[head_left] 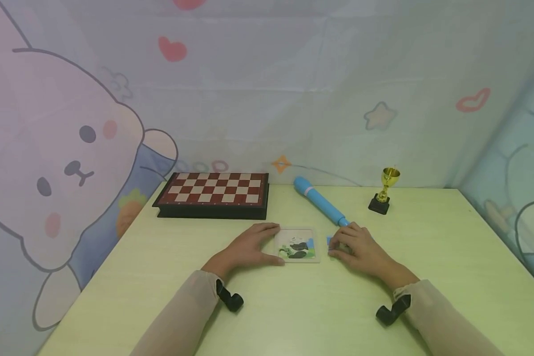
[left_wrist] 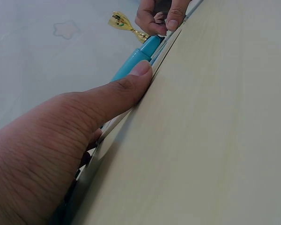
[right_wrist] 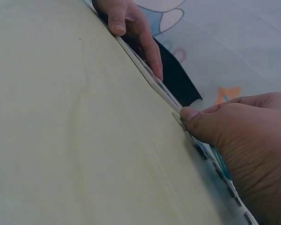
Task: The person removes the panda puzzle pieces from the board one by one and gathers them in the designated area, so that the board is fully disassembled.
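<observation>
A small square picture puzzle in a pale frame lies flat on the table, showing a black-and-white animal, green and blue. My left hand holds it at its left side, thumb at the near edge and fingers at the far edge. Just right of the frame, my right hand pinches a puzzle piece with blue on it. Most of that piece is hidden under the fingers. In the right wrist view the piece's edge shows beside the thumb, seen nearly edge-on.
Behind the left hand lies a chessboard box with a red and white top. A blue toy microphone lies slanted, its handle end by my right hand. A gold trophy cup on a black base stands at the back right of the table.
</observation>
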Motion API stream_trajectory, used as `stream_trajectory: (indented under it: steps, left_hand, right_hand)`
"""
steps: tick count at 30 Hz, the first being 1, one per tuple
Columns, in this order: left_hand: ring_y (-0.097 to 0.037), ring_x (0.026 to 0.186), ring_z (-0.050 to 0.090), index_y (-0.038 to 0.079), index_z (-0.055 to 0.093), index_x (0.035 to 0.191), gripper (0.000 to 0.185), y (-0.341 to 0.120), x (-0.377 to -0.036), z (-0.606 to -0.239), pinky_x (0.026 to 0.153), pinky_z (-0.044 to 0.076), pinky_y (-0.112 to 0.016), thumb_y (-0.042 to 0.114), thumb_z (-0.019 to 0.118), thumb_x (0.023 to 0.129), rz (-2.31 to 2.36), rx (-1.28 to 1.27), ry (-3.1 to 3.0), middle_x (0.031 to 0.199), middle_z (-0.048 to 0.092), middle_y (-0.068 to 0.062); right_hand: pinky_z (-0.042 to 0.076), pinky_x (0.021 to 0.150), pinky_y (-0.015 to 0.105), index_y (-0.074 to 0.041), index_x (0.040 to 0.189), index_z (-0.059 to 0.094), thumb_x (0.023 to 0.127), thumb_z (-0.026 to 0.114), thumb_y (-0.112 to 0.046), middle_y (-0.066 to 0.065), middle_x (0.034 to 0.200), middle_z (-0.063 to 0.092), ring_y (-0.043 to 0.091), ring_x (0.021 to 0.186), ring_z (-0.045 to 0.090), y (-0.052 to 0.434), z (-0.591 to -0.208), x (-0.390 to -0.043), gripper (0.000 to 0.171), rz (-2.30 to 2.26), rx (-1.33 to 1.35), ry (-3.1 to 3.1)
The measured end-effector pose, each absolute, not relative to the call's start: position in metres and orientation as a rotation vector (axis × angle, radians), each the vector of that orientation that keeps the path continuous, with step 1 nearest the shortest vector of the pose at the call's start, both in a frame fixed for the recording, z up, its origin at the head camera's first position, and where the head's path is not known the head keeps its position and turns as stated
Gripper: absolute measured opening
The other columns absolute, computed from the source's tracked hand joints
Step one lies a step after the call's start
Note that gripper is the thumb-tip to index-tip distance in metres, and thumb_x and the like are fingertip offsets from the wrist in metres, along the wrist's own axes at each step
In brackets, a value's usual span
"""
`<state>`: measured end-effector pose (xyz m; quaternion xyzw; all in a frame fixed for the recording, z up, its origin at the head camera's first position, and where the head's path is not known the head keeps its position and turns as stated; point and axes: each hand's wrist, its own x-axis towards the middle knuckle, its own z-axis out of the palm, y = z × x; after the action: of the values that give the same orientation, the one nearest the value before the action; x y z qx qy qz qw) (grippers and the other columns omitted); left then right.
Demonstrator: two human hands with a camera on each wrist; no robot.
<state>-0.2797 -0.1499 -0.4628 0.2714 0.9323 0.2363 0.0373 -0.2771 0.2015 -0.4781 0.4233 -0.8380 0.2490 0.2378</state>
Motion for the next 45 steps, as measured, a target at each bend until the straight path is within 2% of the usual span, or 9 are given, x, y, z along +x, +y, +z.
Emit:
stream_trajectory:
  steps: [15, 21, 24, 30, 34, 38, 41, 45]
  left_hand:
    - [-0.017, 0.148, 0.028, 0.025, 0.041, 0.156, 0.102, -0.15, -0.28, -0.465, 0.118, 0.028, -0.045, 0.08, 0.068, 0.073, 0.719, 0.839, 2.846, 0.16, 0.034, 0.009]
    - [-0.019, 0.148, 0.028, 0.024, 0.041, 0.156, 0.101, -0.151, -0.278, -0.465, 0.117, 0.029, -0.047, 0.078, 0.069, 0.074, 0.725, 0.836, 2.842, 0.16, 0.034, 0.008]
    - [-0.019, 0.148, 0.028, 0.024, 0.041, 0.156, 0.101, -0.152, -0.277, -0.465, 0.117, 0.03, -0.047, 0.078, 0.069, 0.074, 0.728, 0.838, 2.843, 0.16, 0.034, 0.008]
    - [-0.018, 0.148, 0.027, 0.024, 0.04, 0.156, 0.102, -0.154, -0.277, -0.467, 0.117, 0.03, -0.047, 0.08, 0.066, 0.075, 0.721, 0.854, 2.842, 0.16, 0.033, 0.009]
    - [-0.016, 0.148, 0.027, 0.026, 0.039, 0.156, 0.102, -0.154, -0.278, -0.466, 0.117, 0.03, -0.045, 0.082, 0.065, 0.075, 0.713, 0.859, 2.843, 0.16, 0.032, 0.011]
    - [-0.016, 0.148, 0.027, 0.024, 0.041, 0.156, 0.1, -0.152, -0.278, -0.462, 0.117, 0.03, -0.043, 0.078, 0.067, 0.076, 0.719, 0.862, 2.848, 0.16, 0.033, 0.01]
    - [-0.016, 0.148, 0.027, 0.023, 0.042, 0.155, 0.1, -0.152, -0.278, -0.46, 0.118, 0.029, -0.043, 0.077, 0.069, 0.076, 0.718, 0.862, 2.853, 0.159, 0.034, 0.009]
    - [-0.016, 0.148, 0.027, 0.024, 0.041, 0.156, 0.1, -0.152, -0.279, -0.461, 0.118, 0.029, -0.042, 0.078, 0.069, 0.075, 0.717, 0.858, 2.852, 0.16, 0.034, 0.01]
  right_hand:
    - [0.035, 0.079, 0.042, -0.03, 0.108, 0.073, 0.09, 0.077, -0.027, -0.02, 0.112, 0.064, 0.009, 0.105, 0.05, 0.19, -0.473, -0.272, 0.019, 0.737, 1.165, -2.34]
    - [0.037, 0.082, 0.05, -0.028, 0.122, 0.071, 0.089, 0.077, -0.033, -0.014, 0.118, 0.065, 0.015, 0.114, 0.053, 0.164, -0.471, -0.274, 0.034, 0.711, 1.166, -2.319]
    - [0.038, 0.084, 0.051, -0.027, 0.126, 0.07, 0.089, 0.076, -0.039, -0.012, 0.118, 0.066, 0.017, 0.117, 0.053, 0.145, -0.47, -0.277, 0.039, 0.715, 1.169, -2.321]
    - [0.04, 0.09, 0.053, -0.029, 0.125, 0.069, 0.093, 0.07, -0.044, -0.01, 0.12, 0.065, 0.017, 0.118, 0.053, 0.115, -0.467, -0.284, 0.035, 0.689, 1.19, -2.361]
    - [0.046, 0.094, 0.047, -0.021, 0.119, 0.071, 0.095, 0.07, -0.037, -0.006, 0.118, 0.066, 0.017, 0.114, 0.056, 0.114, -0.471, -0.29, 0.028, 0.7, 1.209, -2.395]
    - [0.05, 0.092, 0.038, -0.013, 0.114, 0.071, 0.096, 0.07, -0.025, -0.003, 0.114, 0.066, 0.016, 0.107, 0.059, 0.121, -0.471, -0.293, 0.022, 0.761, 1.203, -2.398]
    - [0.052, 0.088, 0.038, -0.009, 0.113, 0.07, 0.096, 0.071, -0.019, -0.001, 0.111, 0.066, 0.016, 0.104, 0.059, 0.124, -0.467, -0.291, 0.019, 0.809, 1.199, -2.391]
    - [0.052, 0.088, 0.038, -0.009, 0.114, 0.07, 0.095, 0.071, -0.021, 0.001, 0.112, 0.066, 0.017, 0.104, 0.058, 0.125, -0.469, -0.292, 0.022, 0.773, 1.217, -2.398]
